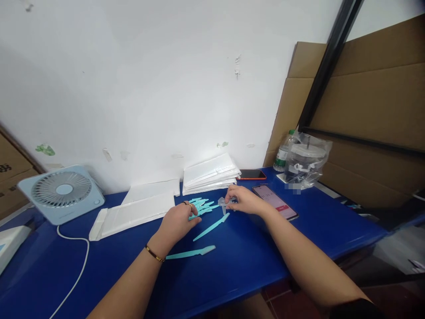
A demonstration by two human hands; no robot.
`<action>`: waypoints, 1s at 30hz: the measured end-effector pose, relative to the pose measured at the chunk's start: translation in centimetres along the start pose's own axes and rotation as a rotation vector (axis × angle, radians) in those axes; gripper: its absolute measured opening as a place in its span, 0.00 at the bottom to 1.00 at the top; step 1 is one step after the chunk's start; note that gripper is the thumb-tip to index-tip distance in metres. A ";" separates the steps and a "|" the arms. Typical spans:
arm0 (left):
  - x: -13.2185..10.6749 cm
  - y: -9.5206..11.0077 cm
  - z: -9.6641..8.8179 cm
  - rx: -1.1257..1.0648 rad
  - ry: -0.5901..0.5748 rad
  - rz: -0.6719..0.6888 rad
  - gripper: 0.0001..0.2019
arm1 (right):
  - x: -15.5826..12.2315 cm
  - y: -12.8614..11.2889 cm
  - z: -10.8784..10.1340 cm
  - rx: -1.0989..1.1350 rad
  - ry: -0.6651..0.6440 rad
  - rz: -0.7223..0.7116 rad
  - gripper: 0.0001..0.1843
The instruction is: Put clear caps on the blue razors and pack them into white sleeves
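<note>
My left hand (179, 221) is at the near left side of a pile of turquoise eyebrow razors (204, 204), thumb and fingers closed around the end of one razor. Over the right end of the pile, my right hand (239, 199) pinches a small translucent plastic piece (223, 204), which looks like a cap; the fingertips partly cover it. Two razors lie apart from the pile: one razor (210, 227) slants just in front of it, and another razor (191, 253) lies closer to me by my left wrist.
White padded mailers (210, 173) are stacked against the wall, with a flat mailer (133, 217) to their left. A blue fan (63, 190) stands at left, its cable on the blue table (232, 274). Right are two phones (275, 201), a bottle (282, 153) and a bagged cup (307, 161).
</note>
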State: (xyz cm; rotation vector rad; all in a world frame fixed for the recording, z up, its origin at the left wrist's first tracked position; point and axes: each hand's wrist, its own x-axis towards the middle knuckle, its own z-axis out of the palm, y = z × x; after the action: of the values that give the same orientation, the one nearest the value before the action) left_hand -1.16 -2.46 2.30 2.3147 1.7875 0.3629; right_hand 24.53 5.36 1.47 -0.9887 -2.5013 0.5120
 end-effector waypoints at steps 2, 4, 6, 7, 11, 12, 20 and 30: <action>-0.2 0.7 0.3 -0.049 -0.069 0.037 0.13 | -0.1 -0.4 0.2 0.001 -0.106 -0.061 0.09; -0.4 1.4 0.7 -0.061 -0.121 0.055 0.12 | -0.1 -0.9 0.7 -0.019 -0.190 -0.103 0.10; -0.4 1.7 1.0 -0.048 -0.150 0.047 0.09 | 0.0 -1.2 1.1 -0.019 -0.227 -0.129 0.09; -0.4 1.8 1.1 -0.044 -0.163 0.040 0.08 | 0.1 -1.3 1.2 -0.008 -0.239 -0.140 0.09; 0.0 1.0 0.9 -0.037 -0.171 0.023 0.07 | 0.2 -0.9 1.2 0.046 -0.248 -0.134 0.09; 0.1 0.6 0.8 -0.022 -0.150 0.015 0.07 | 0.2 -0.7 1.0 0.054 -0.228 -0.117 0.08; -0.8 -0.4 -1.8 -0.053 -0.159 -0.036 0.18 | 0.4 0.6 -0.2 0.033 0.148 0.076 0.06; -2.1 1.6 -0.9 -0.137 -0.351 0.064 0.06 | -0.2 -2.6 0.9 0.328 -0.155 -0.087 0.13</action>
State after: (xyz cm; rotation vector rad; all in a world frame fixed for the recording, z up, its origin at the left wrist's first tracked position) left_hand -0.43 -4.89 3.48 2.1822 1.4767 0.0769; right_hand 22.75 3.25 1.91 -0.7353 -2.4688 0.9665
